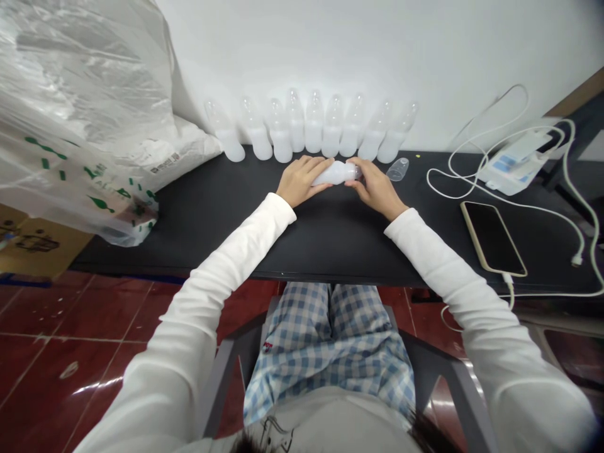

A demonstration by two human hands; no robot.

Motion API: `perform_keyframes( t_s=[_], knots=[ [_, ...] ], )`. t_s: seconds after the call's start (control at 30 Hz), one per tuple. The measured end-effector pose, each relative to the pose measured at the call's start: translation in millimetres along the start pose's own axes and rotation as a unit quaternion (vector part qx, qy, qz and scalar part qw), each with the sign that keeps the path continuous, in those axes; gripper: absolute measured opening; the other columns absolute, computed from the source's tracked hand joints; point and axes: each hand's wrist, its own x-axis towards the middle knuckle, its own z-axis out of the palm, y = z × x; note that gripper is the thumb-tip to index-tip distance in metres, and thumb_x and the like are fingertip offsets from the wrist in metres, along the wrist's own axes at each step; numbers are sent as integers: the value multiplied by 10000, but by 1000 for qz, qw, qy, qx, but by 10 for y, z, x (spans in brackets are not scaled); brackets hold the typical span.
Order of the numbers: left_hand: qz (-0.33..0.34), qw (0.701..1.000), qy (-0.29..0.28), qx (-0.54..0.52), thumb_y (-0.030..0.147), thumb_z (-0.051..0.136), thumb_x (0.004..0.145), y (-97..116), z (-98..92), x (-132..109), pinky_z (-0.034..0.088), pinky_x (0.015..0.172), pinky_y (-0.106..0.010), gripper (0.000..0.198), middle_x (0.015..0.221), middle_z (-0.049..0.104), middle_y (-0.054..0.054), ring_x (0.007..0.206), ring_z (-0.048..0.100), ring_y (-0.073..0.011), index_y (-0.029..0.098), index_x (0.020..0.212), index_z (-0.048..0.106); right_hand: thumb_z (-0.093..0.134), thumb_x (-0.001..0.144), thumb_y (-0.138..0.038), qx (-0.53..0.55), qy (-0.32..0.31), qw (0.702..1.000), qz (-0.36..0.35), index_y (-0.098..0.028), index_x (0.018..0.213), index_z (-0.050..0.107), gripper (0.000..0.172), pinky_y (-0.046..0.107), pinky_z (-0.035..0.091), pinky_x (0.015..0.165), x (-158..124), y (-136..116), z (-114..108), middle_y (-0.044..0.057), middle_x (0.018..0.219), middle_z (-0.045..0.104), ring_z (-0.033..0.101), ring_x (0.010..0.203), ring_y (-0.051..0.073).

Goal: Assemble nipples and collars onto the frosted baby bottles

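A small white plastic bottle (331, 173) lies sideways between my hands, just above the black tabletop. My left hand (302, 178) is wrapped round its body. The fingers of my right hand (374, 187) pinch the clear top end of the bottle (353, 171). Just right of that hand, a loose clear plastic cap (397, 169) rests on its side on the table. Behind my hands, several similar white bottles (314, 129) with clear caps stand upright in a row along the wall.
White cables loop round a white power strip (512, 162) at the right. A phone (494, 239) lies plugged in near the front edge of the black table (226, 226). Large plastic bags (108, 170) and a cardboard box (42, 242) crowd the left side.
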Motion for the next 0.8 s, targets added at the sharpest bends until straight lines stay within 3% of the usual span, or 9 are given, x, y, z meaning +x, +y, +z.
perform_keyframes(
  t_s=[0.2, 0.37, 0.8],
  knots=[
    [-7, 1000, 4, 4, 535, 490, 1004, -3, 30, -6, 495, 988, -440, 558, 1311, 680, -176, 1209, 624, -323, 174, 1416, 595, 322, 1004, -701, -22, 5, 1000, 1, -121, 1356, 545, 714, 465, 526, 986, 16, -3, 17, 206, 1267, 674, 679, 1082, 327],
    [-16, 1000, 0, 11, 460, 486, 1017, -2, 38, -4, 472, 1044, -471, 494, 1338, 666, -158, 1268, 593, -333, 216, 1437, 580, 284, 1022, -670, -57, -12, 998, 28, -136, 1329, 553, 672, 459, 517, 918, 31, -50, 21, 184, 1148, 712, 690, 984, 317],
    [-9, 1000, 1, 22, 480, 419, 1036, -6, 41, -16, 460, 1050, -461, 503, 1341, 664, -163, 1280, 586, -328, 211, 1428, 584, 242, 1020, -678, -64, -48, 995, 55, -109, 1312, 559, 714, 463, 480, 894, 51, -74, 4, 184, 1029, 713, 669, 947, 327]
  ],
)
